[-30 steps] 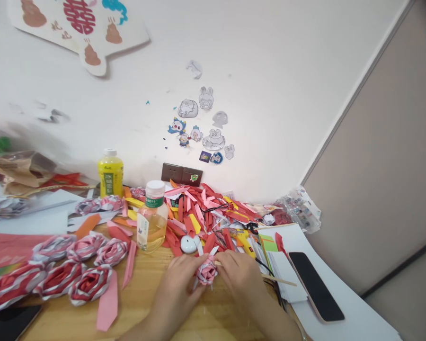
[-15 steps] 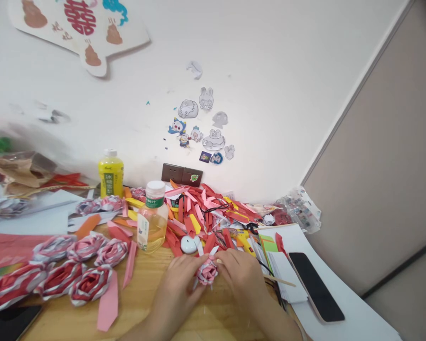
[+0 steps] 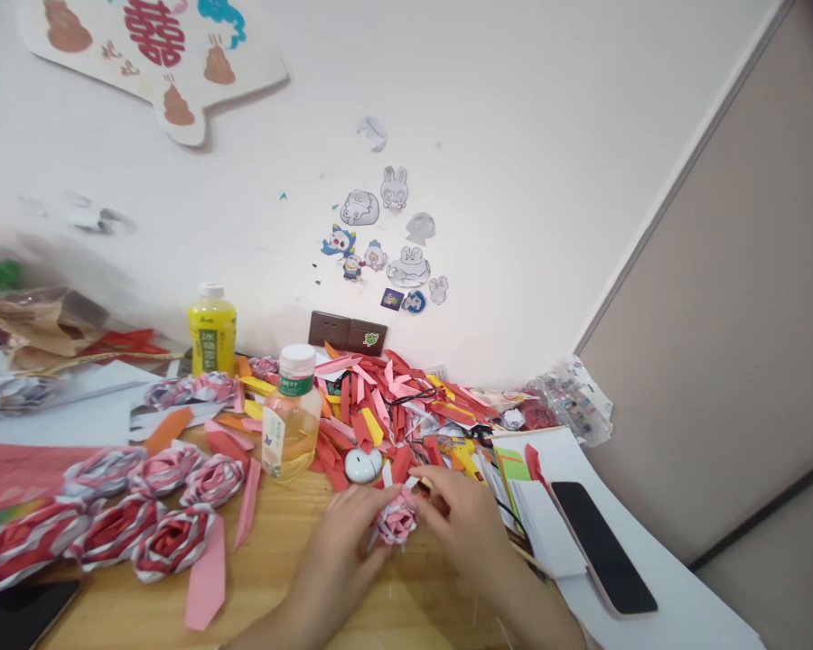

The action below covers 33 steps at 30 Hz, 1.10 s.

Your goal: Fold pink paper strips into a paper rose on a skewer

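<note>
A small pink and white folded-paper rose (image 3: 397, 521) is pinched in my left hand (image 3: 342, 546), low over the wooden table. Its loose white strip ends stick out at the top and sides. My right hand (image 3: 471, 533) has its fingers closed at the rose's upper right edge. A thin wooden stick (image 3: 532, 560) runs through that hand, with its rear part showing past the wrist. The stick's tip lies close to the strips at the top of the rose, and whether it touches them I cannot tell.
Several finished paper roses (image 3: 172, 542) lie at left beside a pink strip (image 3: 207, 578). Behind the hands are a white case (image 3: 364, 465), a tea bottle (image 3: 288, 438), a yellow bottle (image 3: 212, 338) and heaped folded strips (image 3: 397, 397). A phone (image 3: 602, 546) lies right.
My right hand has turned slightly, its fingers lifting at the rose's top edge. The stick's rear end has swung lower and a little left. My left hand and the rose stay nearly still.
</note>
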{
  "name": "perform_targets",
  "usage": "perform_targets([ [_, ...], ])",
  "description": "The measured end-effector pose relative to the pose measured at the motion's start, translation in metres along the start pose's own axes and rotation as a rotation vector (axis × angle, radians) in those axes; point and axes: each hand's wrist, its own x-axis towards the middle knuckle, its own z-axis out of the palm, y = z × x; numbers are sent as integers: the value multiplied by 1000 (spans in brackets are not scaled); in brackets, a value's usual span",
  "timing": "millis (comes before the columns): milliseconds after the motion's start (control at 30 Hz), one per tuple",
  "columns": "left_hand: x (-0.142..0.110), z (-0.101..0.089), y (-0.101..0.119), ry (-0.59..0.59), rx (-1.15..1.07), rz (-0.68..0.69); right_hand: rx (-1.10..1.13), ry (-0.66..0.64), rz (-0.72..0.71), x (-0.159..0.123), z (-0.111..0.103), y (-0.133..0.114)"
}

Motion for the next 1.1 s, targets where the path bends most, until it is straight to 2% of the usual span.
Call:
perform_targets([
  [133, 1, 2, 2, -81, -112, -7, 130, -136, 109, 5, -7, 2],
  [233, 0, 5, -2, -34, -192, -89, 156, -165, 161, 7, -6, 6],
  [333, -1, 7, -7, 33, -270, -247, 177, -146, 196, 8, -3, 9],
  [433, 1, 10, -10, 34, -417, -365, 139, -80, 211, 6, 1, 9],
  [533, 4, 13, -11, -37, -626, -370, 76, -24, 206, 3, 5, 7],
  [633, 6, 15, -9, -52, -710, -383, 38, -21, 191, 0, 8, 4],
  [800, 7, 11, -4, -21, -669, -413, 5, -88, 148, -2, 9, -1],
  [900, 6, 6, 0, -14, -544, -402, -33, -40, 100, -3, 8, -4],
  [1100, 3, 2, 0, 23, -224, -260, -177, 76, 22, -2, 8, 0],
])
